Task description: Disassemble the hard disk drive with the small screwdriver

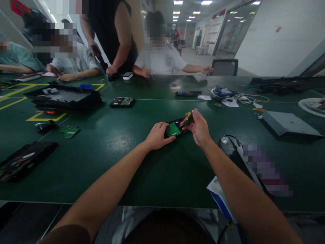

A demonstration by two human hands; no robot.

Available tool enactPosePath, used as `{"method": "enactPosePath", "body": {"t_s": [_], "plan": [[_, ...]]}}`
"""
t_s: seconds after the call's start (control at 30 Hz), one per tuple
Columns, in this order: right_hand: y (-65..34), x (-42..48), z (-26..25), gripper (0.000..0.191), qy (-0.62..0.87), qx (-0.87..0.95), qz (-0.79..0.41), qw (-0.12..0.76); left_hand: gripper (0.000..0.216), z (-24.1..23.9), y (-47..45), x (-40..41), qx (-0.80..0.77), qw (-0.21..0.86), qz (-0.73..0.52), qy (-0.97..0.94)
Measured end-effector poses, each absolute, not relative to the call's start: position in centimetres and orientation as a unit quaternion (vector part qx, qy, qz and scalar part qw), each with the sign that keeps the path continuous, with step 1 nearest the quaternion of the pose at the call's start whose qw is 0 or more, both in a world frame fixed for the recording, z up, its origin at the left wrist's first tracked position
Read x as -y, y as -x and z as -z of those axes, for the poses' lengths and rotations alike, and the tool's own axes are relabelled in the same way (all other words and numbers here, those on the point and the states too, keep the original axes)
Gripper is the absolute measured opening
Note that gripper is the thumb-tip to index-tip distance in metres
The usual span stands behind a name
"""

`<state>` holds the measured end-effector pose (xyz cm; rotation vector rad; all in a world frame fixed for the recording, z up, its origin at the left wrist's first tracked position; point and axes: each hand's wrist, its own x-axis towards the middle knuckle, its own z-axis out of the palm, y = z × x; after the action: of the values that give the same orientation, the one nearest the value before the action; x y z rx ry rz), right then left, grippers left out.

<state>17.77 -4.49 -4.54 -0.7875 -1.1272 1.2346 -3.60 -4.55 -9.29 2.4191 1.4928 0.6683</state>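
Note:
A black hard drive (174, 129) with a green circuit board on its upper face lies on the table in front of me. My left hand (158, 136) grips its left end, thumb along the near edge and fingers over the far side. Above the right end, my right hand (199, 128) is closed around the yellow and black handle of a screwdriver (189, 118). The handle is tilted, and its tip is hidden by my fingers, so contact with a screw cannot be made out.
Another hard drive (122, 102) lies farther back. Left are a stack of black trays (64, 96), a green circuit board (69, 131) and a black casing (25, 159). Right are a grey metal box (290, 123), a cable (254, 98) and a blue-white packet (220, 198). Several people sit or stand opposite.

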Motion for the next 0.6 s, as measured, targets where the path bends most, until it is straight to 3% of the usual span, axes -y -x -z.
{"method": "enactPosePath", "body": {"t_s": [0.6], "plan": [[-17.35, 4.53, 4.57, 0.057, 0.327, 0.464, -0.573, 0.591, 0.078, 9.31, 3.59, 4.45, -0.513, 0.112, -0.222, -0.822]]}}
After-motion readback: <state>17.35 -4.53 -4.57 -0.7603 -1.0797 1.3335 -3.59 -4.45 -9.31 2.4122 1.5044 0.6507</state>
